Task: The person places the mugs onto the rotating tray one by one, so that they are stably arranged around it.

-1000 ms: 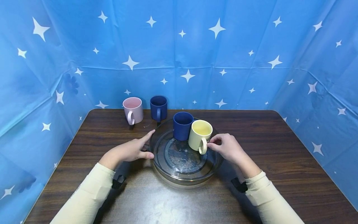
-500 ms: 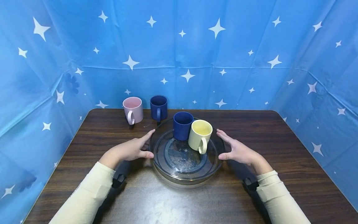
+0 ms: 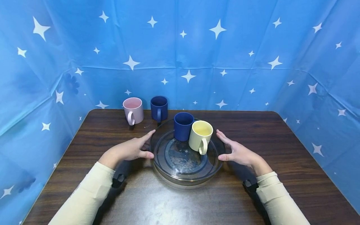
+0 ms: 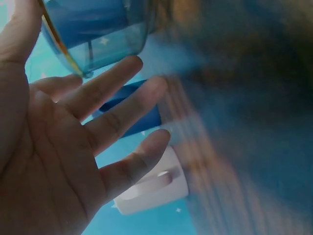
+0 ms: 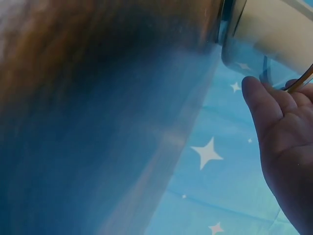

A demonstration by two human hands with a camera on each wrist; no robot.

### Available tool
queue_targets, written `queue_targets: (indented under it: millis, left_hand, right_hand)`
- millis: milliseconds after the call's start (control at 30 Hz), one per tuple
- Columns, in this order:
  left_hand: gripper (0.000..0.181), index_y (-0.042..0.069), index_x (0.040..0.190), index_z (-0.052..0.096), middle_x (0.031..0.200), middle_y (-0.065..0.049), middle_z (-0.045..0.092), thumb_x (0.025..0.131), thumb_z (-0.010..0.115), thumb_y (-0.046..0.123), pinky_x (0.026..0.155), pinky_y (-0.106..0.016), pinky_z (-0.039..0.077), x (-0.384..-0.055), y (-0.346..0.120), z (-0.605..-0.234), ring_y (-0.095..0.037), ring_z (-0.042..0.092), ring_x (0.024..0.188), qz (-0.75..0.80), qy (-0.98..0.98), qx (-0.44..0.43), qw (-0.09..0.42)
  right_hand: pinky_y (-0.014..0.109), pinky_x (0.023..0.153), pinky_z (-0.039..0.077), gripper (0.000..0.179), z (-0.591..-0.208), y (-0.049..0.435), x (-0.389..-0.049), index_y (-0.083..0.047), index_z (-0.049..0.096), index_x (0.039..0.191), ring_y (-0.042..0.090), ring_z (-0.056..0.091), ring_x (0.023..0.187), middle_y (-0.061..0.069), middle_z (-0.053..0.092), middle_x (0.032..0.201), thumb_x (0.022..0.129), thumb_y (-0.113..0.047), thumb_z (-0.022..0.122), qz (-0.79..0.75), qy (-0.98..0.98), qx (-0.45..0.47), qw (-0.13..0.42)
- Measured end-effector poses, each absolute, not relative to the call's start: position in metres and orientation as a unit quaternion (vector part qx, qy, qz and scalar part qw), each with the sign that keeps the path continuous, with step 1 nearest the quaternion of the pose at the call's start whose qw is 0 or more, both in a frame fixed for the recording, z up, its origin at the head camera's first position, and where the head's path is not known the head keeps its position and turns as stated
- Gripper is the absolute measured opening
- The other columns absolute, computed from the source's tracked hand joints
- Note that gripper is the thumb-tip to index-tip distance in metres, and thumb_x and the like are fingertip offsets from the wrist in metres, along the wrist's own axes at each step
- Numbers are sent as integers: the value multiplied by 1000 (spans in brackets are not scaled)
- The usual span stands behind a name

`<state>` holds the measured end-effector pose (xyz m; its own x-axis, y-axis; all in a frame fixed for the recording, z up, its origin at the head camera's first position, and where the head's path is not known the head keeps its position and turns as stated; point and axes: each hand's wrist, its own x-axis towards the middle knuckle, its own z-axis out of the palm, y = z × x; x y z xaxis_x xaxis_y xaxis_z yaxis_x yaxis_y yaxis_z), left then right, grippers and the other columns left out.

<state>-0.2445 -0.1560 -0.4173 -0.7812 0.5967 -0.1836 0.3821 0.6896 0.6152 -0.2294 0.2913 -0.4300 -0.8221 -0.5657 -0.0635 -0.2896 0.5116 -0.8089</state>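
Observation:
A round, smoky see-through tray (image 3: pixel 185 175) with a raised wall lies on the table. Upright on its back half stand a dark blue mug (image 3: pixel 182 132) and a pale yellow mug (image 3: pixel 197 142), side by side. The yellow mug's handle faces front right. My left hand (image 3: pixel 126 152) is at the tray's left rim, thumb in front and fingers spread toward the back. Opposite it, my right hand (image 3: pixel 243 153) frames the right rim in the same way. In the left wrist view the fingers (image 4: pixel 115 122) are extended, fingertips right beside the tray's clear wall (image 4: pixel 117 49).
Behind the tray to the left stand a pink mug (image 3: pixel 137 114) and a second dark blue mug (image 3: pixel 159 107), handles facing front. A blue curtain (image 3: pixel 239 87) with white stars surrounds the back and sides of the dark wooden table (image 3: pixel 270 137).
My right hand has let go of the yellow mug's handle and moved right to the tray's right rim, its fingers spreading. The left hand and the mugs have stayed in place.

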Motion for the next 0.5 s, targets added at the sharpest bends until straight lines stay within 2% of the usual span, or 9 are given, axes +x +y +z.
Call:
queue_targets:
  millis: [133, 267, 400, 500]
  left_hand:
    - [87, 2, 161, 20, 153, -31, 40, 98, 67, 39, 111, -59, 36, -251, -156, -412, -45, 48, 135, 272, 907, 277, 164]
    - [70, 0, 154, 38, 142, -25, 57, 101, 64, 38, 107, -58, 42, -261, -158, -403, -41, 55, 129, 257, 926, 256, 104]
    - [49, 5, 137, 61, 118, -18, 72, 101, 63, 38, 86, -57, 53, -274, -167, -397, -37, 69, 107, 223, 959, 175, -5]
    - [35, 6, 120, 71, 102, -16, 74, 101, 61, 33, 66, -52, 53, -282, -177, -397, -33, 70, 85, 211, 971, 88, -73]
  right_hand:
    - [67, 115, 20, 91, -431, 293, -229, -7, 15, 163, 41, 7, 154, 10, 1, 171, 95, -19, 74, -427, 853, -251, 162]
    - [65, 117, 20, 91, -433, 293, -230, -4, 15, 162, 39, 6, 154, 10, 1, 171, 95, -17, 74, -428, 853, -251, 160]
    - [64, 117, 21, 89, -433, 294, -231, -4, 15, 162, 37, 5, 154, 9, 2, 171, 95, -16, 73, -433, 852, -246, 160]
    - [64, 117, 20, 89, -433, 294, -230, -7, 16, 163, 36, 5, 155, 8, 2, 171, 95, -17, 73, -430, 854, -245, 158]
